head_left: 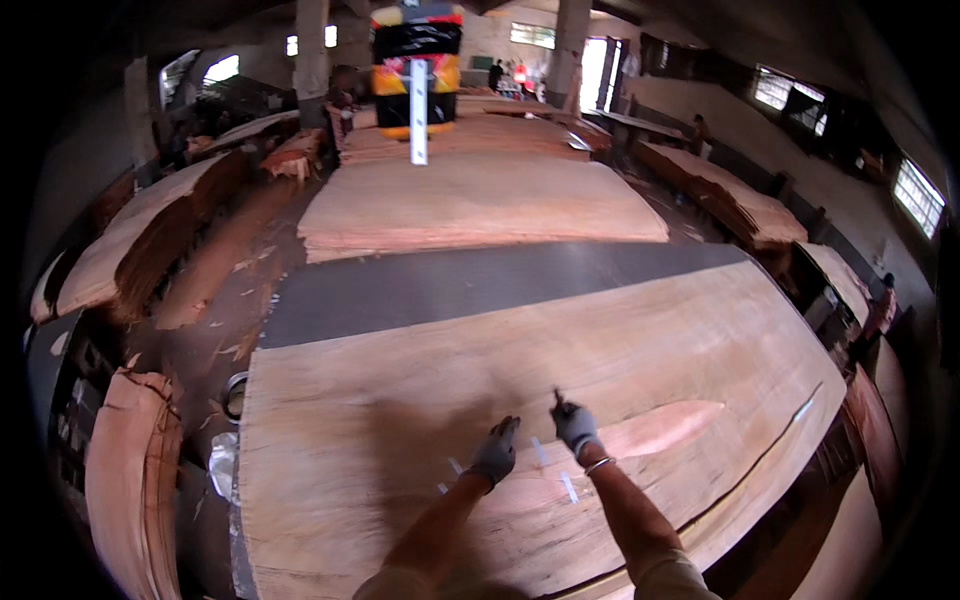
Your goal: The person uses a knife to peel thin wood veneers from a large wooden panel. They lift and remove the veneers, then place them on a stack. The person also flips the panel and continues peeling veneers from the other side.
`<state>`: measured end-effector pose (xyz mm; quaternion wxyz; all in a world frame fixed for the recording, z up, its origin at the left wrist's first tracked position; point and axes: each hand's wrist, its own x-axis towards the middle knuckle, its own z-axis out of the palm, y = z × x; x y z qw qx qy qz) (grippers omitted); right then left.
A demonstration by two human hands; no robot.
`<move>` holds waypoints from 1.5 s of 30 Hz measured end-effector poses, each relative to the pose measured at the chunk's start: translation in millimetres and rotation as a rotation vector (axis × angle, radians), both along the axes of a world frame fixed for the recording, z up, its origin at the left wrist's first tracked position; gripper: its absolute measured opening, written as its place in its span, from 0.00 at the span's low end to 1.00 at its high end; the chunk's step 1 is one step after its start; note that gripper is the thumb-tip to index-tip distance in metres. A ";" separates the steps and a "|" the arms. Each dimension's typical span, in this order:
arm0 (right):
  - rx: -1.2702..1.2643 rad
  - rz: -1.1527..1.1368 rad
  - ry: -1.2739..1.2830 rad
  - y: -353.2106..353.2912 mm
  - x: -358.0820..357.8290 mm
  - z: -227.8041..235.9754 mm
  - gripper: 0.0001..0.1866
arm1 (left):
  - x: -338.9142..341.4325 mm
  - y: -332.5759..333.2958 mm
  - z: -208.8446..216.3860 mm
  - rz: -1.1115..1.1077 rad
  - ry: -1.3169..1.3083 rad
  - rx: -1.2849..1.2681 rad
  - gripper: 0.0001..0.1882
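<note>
While our gray-gloved left hand (495,454) has its fingers extended and our right hand (574,424) points one finger forward, we cannot tell whether either pinches anything; beneath lies a thin, grainy wood sheet (650,340), raggedly split, with pale tape strips (569,487), leaving the smooth dark table (480,285) bare along its far edge.

Matt, grained wood on veneer sheet (450,365), mid-frame; faint sheen on dark tabletop (480,285) above; matt cloth on gloves (574,425).
</note>
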<state>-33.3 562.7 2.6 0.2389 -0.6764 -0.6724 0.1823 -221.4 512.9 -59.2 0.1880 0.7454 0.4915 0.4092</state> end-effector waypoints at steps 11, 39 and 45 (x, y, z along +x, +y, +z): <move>0.130 0.659 1.087 -14.0 -203.3 403.8 0.19 | -13.7 -78.7 130.8 -0.037 -0.174 0.117 0.24; -0.393 0.332 1.311 -223.6 -66.5 243.3 0.17 | -86.7 -166.4 479.5 -0.182 -0.701 0.038 0.15; 0.366 0.241 1.058 -280.9 39.5 208.7 0.17 | 45.8 -226.8 365.0 -0.086 -0.469 -0.149 0.10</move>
